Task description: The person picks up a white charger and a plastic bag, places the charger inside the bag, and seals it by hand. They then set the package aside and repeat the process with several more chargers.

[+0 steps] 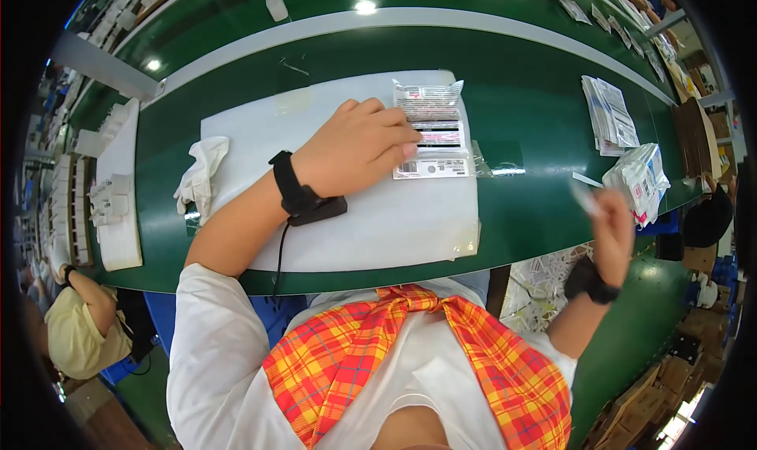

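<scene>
On the white mat (pixel 339 229) lies a flat clear plastic packet (pixel 430 99) with printed, banded contents and a white label along its near edge. My left hand (pixel 363 146) rests on the packet's left side, fingers bent and pressed together over it, their undersides hidden. Out to the right, past the mat, my right hand (pixel 613 233) is raised near the table's front edge and smeared by motion. Its fingers appear pinched on a small white strip (pixel 585 199), also blurred. A pile of plastic packets (pixel 640 180) sits just beyond that hand.
Stacked flat packets (pixel 609 115) lie at the far right. A crumpled white glove (pixel 203 174) is left of the mat, and a black corded device (pixel 322 212) lies under my left wrist. Below the table's edge is a container of white scraps (pixel 544 288). Another person (pixel 87 320) sits at left.
</scene>
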A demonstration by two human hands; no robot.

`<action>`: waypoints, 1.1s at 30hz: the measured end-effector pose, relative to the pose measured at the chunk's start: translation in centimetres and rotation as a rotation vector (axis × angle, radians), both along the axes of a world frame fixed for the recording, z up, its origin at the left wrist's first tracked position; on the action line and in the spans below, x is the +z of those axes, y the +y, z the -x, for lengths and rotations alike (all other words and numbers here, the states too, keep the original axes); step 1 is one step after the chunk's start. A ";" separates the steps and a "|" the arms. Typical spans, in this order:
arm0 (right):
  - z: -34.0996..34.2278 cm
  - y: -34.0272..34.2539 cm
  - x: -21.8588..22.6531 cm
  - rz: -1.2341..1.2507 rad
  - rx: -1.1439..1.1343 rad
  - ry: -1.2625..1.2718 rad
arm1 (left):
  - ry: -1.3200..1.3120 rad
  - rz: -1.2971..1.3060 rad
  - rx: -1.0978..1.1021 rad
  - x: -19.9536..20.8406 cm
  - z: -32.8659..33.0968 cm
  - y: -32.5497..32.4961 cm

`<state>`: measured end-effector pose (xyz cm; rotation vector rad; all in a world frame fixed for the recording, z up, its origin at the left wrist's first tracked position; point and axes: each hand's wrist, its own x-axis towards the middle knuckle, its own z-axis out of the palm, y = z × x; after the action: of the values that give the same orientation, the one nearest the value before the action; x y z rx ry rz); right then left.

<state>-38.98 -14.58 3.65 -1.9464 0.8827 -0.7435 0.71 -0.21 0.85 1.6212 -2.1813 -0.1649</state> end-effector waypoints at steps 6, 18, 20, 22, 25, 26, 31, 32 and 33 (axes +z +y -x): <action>27.9 3.6 -16.7 -0.382 -0.723 -0.253 | 0.028 -0.034 0.076 1.1 1.8 -0.4; -3.6 3.5 2.1 0.535 -0.345 0.154 | -0.121 0.038 0.154 1.0 2.4 0.2; -12.3 3.8 3.9 0.300 0.054 0.208 | -0.112 0.058 0.185 1.1 2.3 0.7; -17.5 3.0 1.1 0.340 0.096 0.404 | -0.101 0.074 0.176 1.5 2.6 0.2; -19.7 -0.2 -1.0 0.298 0.208 0.513 | -0.090 0.084 0.175 1.6 2.2 -0.2; -19.3 -1.5 -1.2 0.166 0.304 0.518 | -0.088 0.070 0.157 1.5 2.2 -0.3; -17.9 -5.3 -1.3 -0.016 0.294 0.421 | -0.069 0.003 0.136 1.6 1.8 -0.1; -18.9 -5.2 -1.5 -0.003 0.292 0.438 | -0.053 0.017 0.137 1.6 1.7 -0.2; -20.6 -4.5 -2.2 0.224 0.372 0.225 | -0.035 -0.015 0.139 1.5 1.7 -0.1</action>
<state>-18.37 -19.07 1.48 -2.3424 0.5552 -0.4233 -0.97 -0.30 2.38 1.7895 -2.0878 -0.1134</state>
